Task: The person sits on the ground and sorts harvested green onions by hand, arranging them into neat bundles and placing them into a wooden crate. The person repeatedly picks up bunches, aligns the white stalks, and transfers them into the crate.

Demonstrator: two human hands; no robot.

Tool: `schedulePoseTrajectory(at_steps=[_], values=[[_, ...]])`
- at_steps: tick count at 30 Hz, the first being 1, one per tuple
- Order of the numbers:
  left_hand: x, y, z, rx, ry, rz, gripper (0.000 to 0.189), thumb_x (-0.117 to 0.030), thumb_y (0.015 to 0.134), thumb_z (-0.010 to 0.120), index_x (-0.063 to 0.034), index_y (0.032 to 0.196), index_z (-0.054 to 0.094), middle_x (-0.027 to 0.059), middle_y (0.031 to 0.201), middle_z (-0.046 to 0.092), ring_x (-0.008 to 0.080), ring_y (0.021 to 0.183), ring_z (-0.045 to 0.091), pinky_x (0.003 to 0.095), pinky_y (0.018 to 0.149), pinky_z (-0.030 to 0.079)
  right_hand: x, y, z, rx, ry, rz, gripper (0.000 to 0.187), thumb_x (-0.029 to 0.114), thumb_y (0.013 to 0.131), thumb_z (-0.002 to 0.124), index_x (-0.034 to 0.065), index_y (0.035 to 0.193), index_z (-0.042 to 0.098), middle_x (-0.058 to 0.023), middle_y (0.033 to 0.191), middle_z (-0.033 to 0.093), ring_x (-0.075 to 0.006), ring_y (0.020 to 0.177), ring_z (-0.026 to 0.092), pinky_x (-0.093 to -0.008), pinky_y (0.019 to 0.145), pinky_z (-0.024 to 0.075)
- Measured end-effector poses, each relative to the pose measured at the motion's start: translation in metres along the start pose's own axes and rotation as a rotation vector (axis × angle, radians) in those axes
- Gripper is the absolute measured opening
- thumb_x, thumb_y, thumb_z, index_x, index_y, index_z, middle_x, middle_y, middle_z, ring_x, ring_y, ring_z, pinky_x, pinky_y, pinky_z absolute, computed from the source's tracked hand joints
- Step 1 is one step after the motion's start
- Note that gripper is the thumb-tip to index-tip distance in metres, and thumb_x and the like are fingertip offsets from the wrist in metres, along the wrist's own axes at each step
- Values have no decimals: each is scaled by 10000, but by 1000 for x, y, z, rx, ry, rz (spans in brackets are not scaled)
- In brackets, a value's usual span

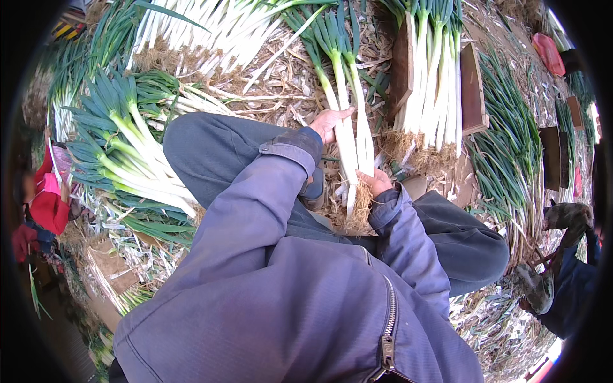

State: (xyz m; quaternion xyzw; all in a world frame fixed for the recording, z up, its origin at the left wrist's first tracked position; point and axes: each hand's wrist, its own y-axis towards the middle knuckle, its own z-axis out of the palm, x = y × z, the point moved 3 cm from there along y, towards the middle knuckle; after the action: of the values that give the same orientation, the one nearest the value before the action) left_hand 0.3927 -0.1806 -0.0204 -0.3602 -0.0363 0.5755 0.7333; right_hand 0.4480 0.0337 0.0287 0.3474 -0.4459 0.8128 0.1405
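My left hand (327,125) is wrapped around the white stalks of a few long green onions (346,139), its thumb lying across them. Lower down, my right hand (376,182) grips the same onions just above their brown roots (360,206). Their green leaves point away from me. To the right of them, a bundle of green onions (431,81) stands between two wooden boards (474,91), roots towards me. By my left knee lies a loose pile of peeled green onions (143,163).
A large row of white-stalked onions (201,33) lies at the far left. Unpeeled onions (507,143) are heaped on the right. Dry husks (282,81) cover the ground. A person in red (50,206) is at the left edge, and another person's gloved hand (567,215) shows at the right.
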Motion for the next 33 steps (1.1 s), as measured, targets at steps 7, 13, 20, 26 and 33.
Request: schedulePoseTrajectory(at_steps=[7,13,20,26,33], values=[[6,-5,33,-84,230,48,241,-56,901,643,56,1110,602,145,964,690,273,850,696,439,726,599,-13,0,14,14,120,-43,432,36,770,799,8,1158,610,-44,1048,674,-151,909,622,-302,816,503],[-79,22,3,-558,1270,205,686,-524,940,526,105,1214,519,243,1158,606,318,1130,566,422,994,439,8,-7,8,-31,52,-57,434,-75,717,774,-7,1114,611,-54,1008,683,-159,876,646,-302,794,522],[-206,32,-104,-1298,1764,383,581,-297,857,592,-53,1353,413,235,1445,359,375,1342,337,543,1080,286,6,-7,-5,51,75,-36,515,-25,747,787,15,1215,574,-35,1048,673,-142,919,631,-291,818,507],[-217,35,-139,-1162,1845,337,359,-246,862,596,-79,1179,614,191,1128,615,363,1102,578,493,915,451,4,-5,-3,-16,16,-4,643,-73,702,803,15,1280,536,-55,1129,664,-168,1019,623,-327,918,493],[-137,8,-15,-442,921,-24,201,-181,880,627,-8,978,659,56,761,631,175,648,609,351,575,532,-5,19,-9,-79,-48,-44,575,-75,684,805,11,1199,566,-64,1066,677,-170,939,641,-313,824,532]])
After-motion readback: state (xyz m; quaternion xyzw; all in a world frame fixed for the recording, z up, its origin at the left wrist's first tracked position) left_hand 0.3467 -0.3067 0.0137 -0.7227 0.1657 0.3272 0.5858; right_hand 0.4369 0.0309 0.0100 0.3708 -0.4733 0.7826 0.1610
